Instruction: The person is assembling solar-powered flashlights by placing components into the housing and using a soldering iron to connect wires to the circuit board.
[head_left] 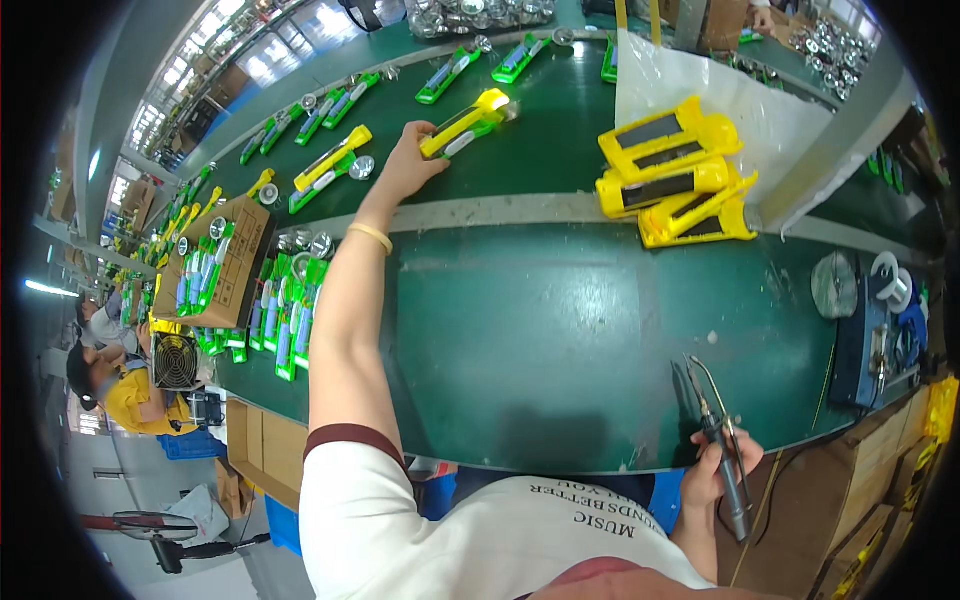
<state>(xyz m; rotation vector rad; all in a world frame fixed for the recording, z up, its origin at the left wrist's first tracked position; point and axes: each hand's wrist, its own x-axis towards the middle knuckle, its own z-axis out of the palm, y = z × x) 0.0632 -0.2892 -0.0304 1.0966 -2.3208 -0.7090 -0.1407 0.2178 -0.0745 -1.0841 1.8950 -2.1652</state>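
Observation:
My left hand [408, 165] reaches far forward, its fingers closed around the near end of a flashlight casing [462, 124] with a yellow half and a green half. A round silver reflector sits by its far end, partly blurred. Left of that hand lies another yellow and green flashlight casing [328, 170] with a silver reflector [362, 168]. At the bench's near right edge, my right hand [715, 470] is closed around the handle of a soldering iron [727, 462]. A thin curved metal tube runs beside the iron, and both tips point away from me.
Yellow casing halves [680, 185] are heaped at the far right beside a white sheet [700, 85]. Green parts fill a cardboard box [245, 265] on the left and lie beside it. A blue soldering station [862, 350] and a solder spool [890, 282] stand right. A metal post [830, 150] rises nearby.

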